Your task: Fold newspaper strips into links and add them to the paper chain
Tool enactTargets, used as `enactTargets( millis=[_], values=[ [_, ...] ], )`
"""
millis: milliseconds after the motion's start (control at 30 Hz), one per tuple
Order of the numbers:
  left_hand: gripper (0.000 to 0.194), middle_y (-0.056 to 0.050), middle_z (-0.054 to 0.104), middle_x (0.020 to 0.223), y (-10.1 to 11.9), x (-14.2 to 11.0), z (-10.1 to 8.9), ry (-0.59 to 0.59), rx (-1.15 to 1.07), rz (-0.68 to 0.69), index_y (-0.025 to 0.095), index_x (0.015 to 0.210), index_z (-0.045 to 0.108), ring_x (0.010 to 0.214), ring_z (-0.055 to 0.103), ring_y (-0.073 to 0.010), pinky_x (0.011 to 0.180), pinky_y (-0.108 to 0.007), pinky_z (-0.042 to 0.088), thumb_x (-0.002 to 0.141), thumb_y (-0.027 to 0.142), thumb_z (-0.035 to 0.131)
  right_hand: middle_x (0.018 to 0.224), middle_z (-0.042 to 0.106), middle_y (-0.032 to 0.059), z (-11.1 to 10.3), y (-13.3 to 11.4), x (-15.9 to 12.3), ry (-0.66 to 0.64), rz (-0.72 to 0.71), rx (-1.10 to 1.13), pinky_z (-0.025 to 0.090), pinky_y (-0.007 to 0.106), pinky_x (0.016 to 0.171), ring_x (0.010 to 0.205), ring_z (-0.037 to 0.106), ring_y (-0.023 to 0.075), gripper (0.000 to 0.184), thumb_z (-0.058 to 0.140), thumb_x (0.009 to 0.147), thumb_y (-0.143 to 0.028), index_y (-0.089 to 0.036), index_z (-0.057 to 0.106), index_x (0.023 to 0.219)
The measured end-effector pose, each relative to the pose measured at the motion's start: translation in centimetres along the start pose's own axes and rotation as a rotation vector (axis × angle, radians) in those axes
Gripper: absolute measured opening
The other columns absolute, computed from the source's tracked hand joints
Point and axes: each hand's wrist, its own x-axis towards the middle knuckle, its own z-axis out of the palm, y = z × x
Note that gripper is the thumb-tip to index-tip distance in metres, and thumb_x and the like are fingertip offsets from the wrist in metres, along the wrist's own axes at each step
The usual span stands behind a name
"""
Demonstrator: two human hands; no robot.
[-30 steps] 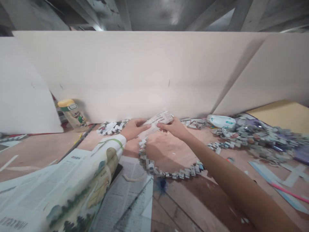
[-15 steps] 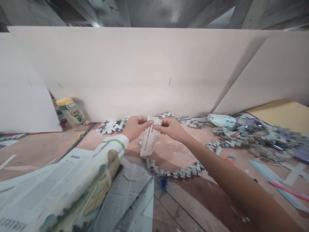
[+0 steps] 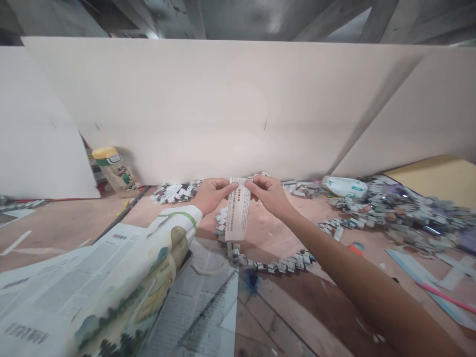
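Note:
A strip of printed newspaper (image 3: pixel 238 215) hangs down between my two hands over the table. My left hand (image 3: pixel 214 193) pinches its upper left edge with the thumb in front. On the other side my right hand (image 3: pixel 268 194) pinches the upper right edge, thumb also in front. The strip's top looks folded over; its lower end hangs loose. Behind and below it, a chain of folded paper links (image 3: pixel 277 264) curves across the table. Sheets of newspaper (image 3: pixel 201 297) lie under my left forearm.
A bottle with a yellow lid (image 3: pixel 116 171) leans by the white board (image 3: pixel 230 109) at the back. Rightward lie a heap of folded paper pieces (image 3: pixel 405 213), a white soft packet (image 3: pixel 345 187), blue-white strips (image 3: pixel 420 277) and a pink strip (image 3: pixel 448 297).
The paper strip has swung from a slant to nearly upright. My right thumb has shifted up nearer the strip's top edge. The view has moved slightly.

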Motion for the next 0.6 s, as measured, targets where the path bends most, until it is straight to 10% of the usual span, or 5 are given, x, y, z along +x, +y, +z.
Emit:
enactTargets(
  millis=[600],
  values=[
    [0.035,-0.006,0.075,0.078,0.09,-0.07,0.11,0.032,-0.019,-0.005,0.013,0.083,0.076,0.07,0.066,-0.0175,0.065,-0.027,0.056,0.069,0.046,0.074,0.057,0.057,-0.0007,-0.05,0.31,0.13,0.005,-0.024,0.017,0.041,0.025,0.051,0.051,0.052,0.0109,0.032,0.066,0.077,-0.046,-0.016,0.061,0.068]
  ],
)
